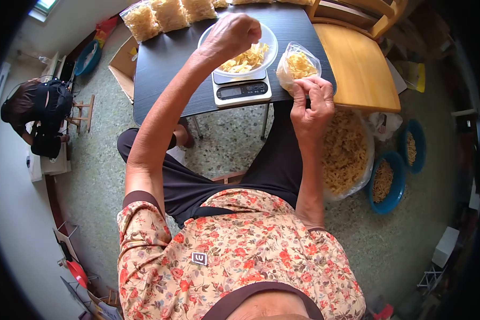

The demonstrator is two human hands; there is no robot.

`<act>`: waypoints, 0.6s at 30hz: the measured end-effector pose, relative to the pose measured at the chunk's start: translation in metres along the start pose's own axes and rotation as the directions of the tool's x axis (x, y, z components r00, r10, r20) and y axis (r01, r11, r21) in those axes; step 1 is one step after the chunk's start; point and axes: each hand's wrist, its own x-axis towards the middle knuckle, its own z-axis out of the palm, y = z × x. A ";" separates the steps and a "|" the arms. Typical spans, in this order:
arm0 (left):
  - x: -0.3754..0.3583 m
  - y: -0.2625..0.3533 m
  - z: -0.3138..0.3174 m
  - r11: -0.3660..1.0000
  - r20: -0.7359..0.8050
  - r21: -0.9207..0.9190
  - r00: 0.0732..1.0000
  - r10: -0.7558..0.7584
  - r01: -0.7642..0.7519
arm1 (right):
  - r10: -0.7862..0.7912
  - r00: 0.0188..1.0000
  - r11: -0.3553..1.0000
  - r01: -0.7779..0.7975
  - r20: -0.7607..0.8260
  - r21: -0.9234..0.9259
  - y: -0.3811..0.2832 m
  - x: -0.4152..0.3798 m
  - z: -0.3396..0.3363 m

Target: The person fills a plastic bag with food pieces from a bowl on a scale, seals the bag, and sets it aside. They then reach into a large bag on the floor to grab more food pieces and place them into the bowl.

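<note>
My left hand [232, 36] is over the white plastic bowl [273, 48], its fingers curled closed; what they hold, if anything, is hidden. Pale yellow dried flakes or noodle-like pieces [245, 60] lie in the bowl. Under the bowl sits a digital kitchen scale [243, 96] with a grey display. To the right, my right hand [313, 101] pinches the edge of a clear plastic bag [284, 80]. The bag stands on the table and has similar yellow pieces inside.
Several filled clear bags [168, 15] line the far edge of the dark table [162, 74]. A wooden chair [357, 69] adjoins it on the right. Below are a large bag of yellow pieces [346, 152] and blue basins [394, 194]. Another person [40, 106] is at far left.
</note>
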 end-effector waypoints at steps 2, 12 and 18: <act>-0.004 -0.009 0.003 0.986 0.149 0.161 0.987 -0.066 0.042 | 0.023 1.000 1.000 -0.023 -0.013 0.002 0.001 -0.001 0.000; -0.006 -0.012 0.027 0.920 0.279 0.355 0.958 0.062 -0.163 | 0.001 1.000 1.000 -0.001 -0.024 -0.029 0.005 -0.002 -0.001; -0.009 -0.034 0.021 0.937 0.194 0.306 0.975 0.111 -0.167 | 0.004 1.000 0.999 -0.005 -0.012 -0.039 0.003 -0.002 -0.002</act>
